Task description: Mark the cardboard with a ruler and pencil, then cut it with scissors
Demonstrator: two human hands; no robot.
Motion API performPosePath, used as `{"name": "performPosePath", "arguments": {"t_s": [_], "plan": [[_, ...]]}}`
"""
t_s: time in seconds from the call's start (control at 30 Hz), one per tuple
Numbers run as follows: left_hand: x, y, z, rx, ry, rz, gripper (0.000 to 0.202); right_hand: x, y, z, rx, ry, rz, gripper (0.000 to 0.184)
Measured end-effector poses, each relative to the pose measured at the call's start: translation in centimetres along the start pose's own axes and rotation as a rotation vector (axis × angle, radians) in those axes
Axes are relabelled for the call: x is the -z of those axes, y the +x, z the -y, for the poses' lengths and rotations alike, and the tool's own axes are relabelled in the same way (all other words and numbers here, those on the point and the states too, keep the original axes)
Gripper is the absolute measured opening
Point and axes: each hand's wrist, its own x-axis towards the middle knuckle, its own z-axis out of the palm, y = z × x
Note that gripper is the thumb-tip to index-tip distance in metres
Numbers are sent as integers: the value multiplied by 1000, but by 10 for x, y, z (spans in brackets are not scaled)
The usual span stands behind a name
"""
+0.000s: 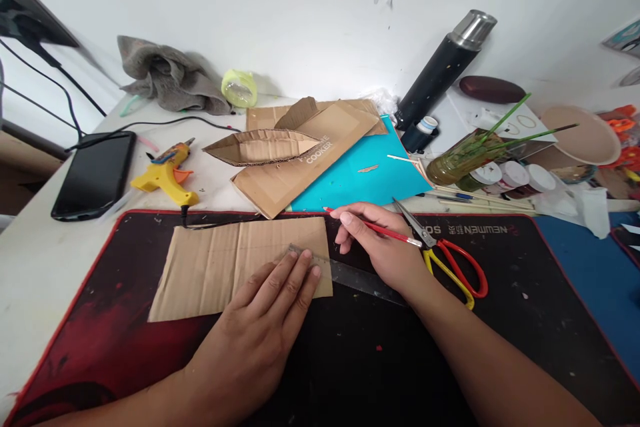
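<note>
A flat cardboard piece with faint pencil lines lies on the dark desk mat. My left hand presses flat on it, fingers stretched out over one end of a clear ruler. The ruler runs from the cardboard towards the lower right and passes partly under my right wrist. My right hand holds a red pencil between thumb and fingers, its tip pointing left above the cardboard's upper right corner. Beside that hand lie scissors with one red and one yellow handle, blades apart.
Behind the mat are a boat-shaped cardboard form, a cardboard sheet and blue paper. A yellow glue gun and a phone lie left. A black flask, a brush jar and paint pots stand right.
</note>
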Motion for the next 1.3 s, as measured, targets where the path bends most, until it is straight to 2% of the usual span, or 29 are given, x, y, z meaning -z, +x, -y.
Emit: {"name": "performPosePath", "arguments": {"t_s": [1.03,1.3], "plan": [[1,-1,1,-12,22,50,68,-3,-3,2,-10,-47,12,30],[2,-1,0,-6,-7,40,65,-2,-3,4,-21,-69,7,37]]}}
